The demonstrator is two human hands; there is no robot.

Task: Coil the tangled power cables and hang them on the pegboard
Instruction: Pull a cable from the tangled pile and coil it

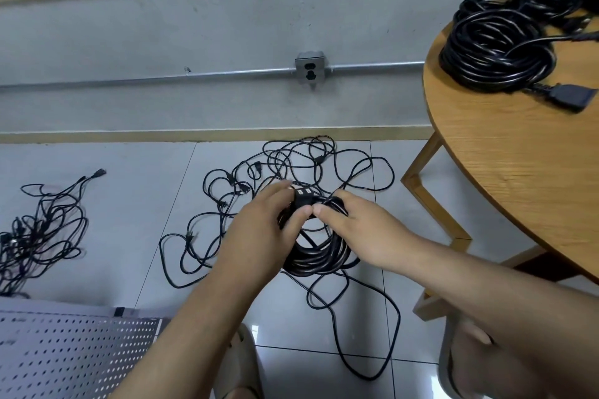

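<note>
Grasping coiled cable (319, 253) | left hand (262, 230) and right hand (359, 230) grips both clenched round it | table (518, 155): cable bundles (496, 52)

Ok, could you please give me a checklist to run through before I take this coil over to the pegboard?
1. Grip: left hand and right hand both hold the coil: ok.
2. Plug end sits at the top between the hands: ok.
3. Tail wound in: loose cable runs out from under the coil across the floor: cannot tell.
4. Footing: tangled cables lie just ahead on the floor: not ok.
5. Hooks on the pegboard: none visible: cannot tell.
</note>
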